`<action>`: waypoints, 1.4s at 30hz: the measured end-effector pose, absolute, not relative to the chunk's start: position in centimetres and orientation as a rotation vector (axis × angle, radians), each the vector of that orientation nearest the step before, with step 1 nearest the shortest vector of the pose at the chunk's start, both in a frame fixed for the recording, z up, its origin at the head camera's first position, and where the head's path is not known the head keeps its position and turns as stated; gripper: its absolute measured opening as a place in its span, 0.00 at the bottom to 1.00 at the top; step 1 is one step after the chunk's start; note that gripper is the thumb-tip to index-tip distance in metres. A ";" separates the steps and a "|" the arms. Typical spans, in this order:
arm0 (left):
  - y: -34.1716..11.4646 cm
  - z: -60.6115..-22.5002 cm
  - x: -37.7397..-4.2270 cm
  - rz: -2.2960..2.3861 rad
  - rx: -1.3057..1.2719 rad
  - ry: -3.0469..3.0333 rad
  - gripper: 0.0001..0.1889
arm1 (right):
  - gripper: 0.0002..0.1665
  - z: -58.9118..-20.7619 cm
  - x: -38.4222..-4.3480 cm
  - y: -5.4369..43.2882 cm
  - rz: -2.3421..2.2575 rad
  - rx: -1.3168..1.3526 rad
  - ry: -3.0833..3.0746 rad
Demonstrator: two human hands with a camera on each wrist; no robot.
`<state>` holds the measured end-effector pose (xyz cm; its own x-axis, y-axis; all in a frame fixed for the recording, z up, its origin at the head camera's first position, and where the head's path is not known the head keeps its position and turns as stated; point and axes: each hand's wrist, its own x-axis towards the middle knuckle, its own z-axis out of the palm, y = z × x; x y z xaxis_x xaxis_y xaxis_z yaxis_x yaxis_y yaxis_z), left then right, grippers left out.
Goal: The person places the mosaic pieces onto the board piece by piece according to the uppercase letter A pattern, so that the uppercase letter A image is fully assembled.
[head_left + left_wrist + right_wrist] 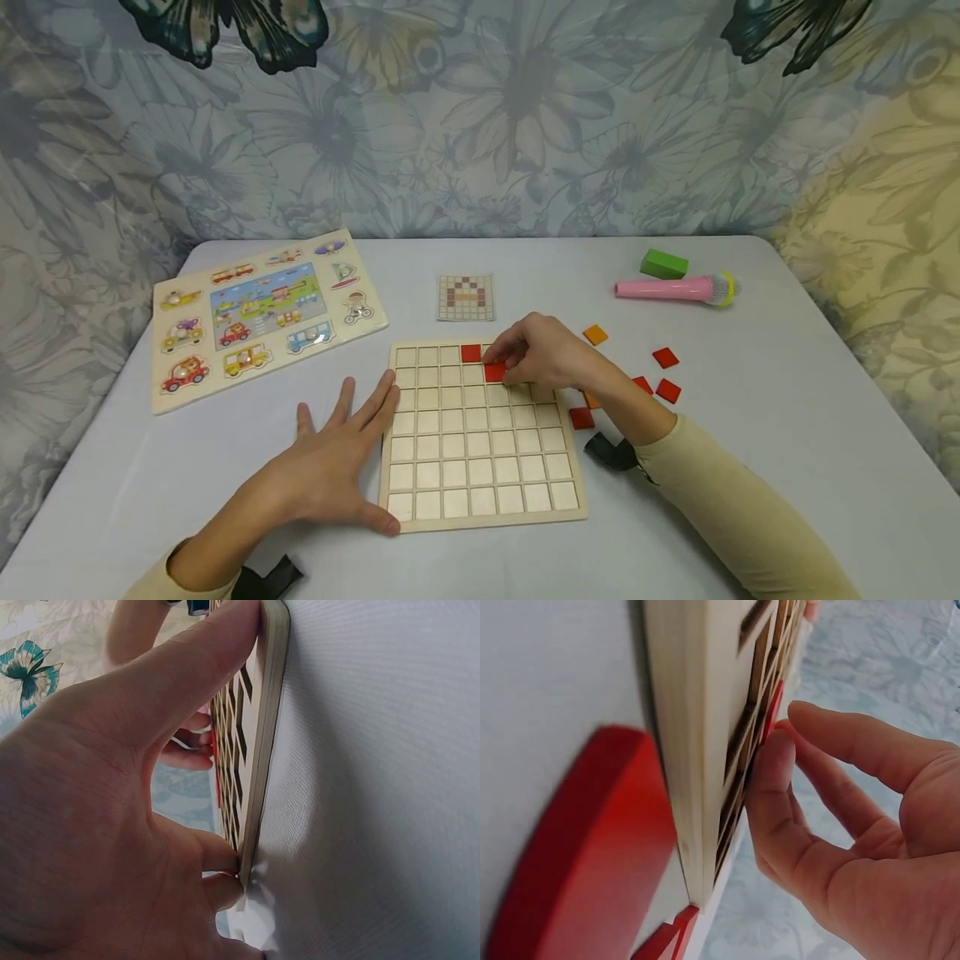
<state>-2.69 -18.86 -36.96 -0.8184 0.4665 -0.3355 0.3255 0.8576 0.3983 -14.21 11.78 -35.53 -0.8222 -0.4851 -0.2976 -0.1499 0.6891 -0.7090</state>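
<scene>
A wooden grid board (582, 507) lies flat on the white table. One red square tile (471, 353) sits in its top row. At a second red tile (494, 372), one row lower and to the right, the right hand (551, 354) pinches with its fingertips, close on the grid. The right wrist view shows this hand's thumb and fingers (772, 761) right at the tile's edge. Along the board's left side the left hand (330, 467) is spread, thumb at the near corner and fingertips at the upper left edge, steadying it.
Loose red tiles (668, 391) and orange tiles (595, 335) lie right of the board, some partly behind the right forearm. A small pattern card (466, 298) lies beyond it. A vehicle puzzle board (197, 285) is at left; a pink toy microphone (663, 288) and green block (664, 264) at back right.
</scene>
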 end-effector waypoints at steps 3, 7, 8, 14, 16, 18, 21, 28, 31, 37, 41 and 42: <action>-18.9 -37.0 -2.6 0.459 0.585 2.596 0.80 | 0.15 -35.4 -14.1 12.1 -0.982 -0.511 2.428; -18.9 -37.0 -2.5 0.457 0.590 2.589 0.80 | 0.13 -34.7 -14.2 12.8 -0.996 -0.514 2.448; -18.9 -37.0 -2.6 0.452 0.590 2.591 0.80 | 0.13 -34.5 -14.2 13.0 -0.999 -0.509 2.452; -19.0 -36.7 -2.7 0.436 0.593 2.605 0.79 | 0.13 -33.6 -14.8 14.3 -0.980 -0.487 2.484; -19.0 -36.7 -2.8 0.439 0.593 2.606 0.79 | 0.14 -33.4 -14.9 14.8 -0.972 -0.464 2.497; -19.0 -36.7 -2.8 0.445 0.591 2.602 0.79 | 0.14 -33.3 -15.0 15.2 -0.965 -0.437 2.508; -19.0 -36.7 -2.7 0.450 0.589 2.598 0.79 | 0.13 -33.1 -14.9 16.0 -0.949 -0.411 2.537; -19.0 -36.8 -2.7 0.455 0.595 2.598 0.79 | 0.14 -33.4 -14.7 17.8 -0.924 -0.418 2.589; -19.0 -36.8 -2.8 0.456 0.595 2.599 0.80 | 0.15 -33.8 -14.8 18.6 -0.928 -0.443 2.603; -18.9 -36.8 -2.7 0.470 0.592 2.597 0.79 | 0.14 -34.5 -14.9 19.7 -0.890 -0.456 2.611; -18.9 -36.7 -2.7 0.471 0.592 2.595 0.79 | 0.14 -34.7 -14.9 20.0 -0.874 -0.437 2.603; -18.9 -36.7 -2.7 0.471 0.591 2.595 0.79 | 0.14 -34.8 -14.9 20.1 -0.873 -0.430 2.602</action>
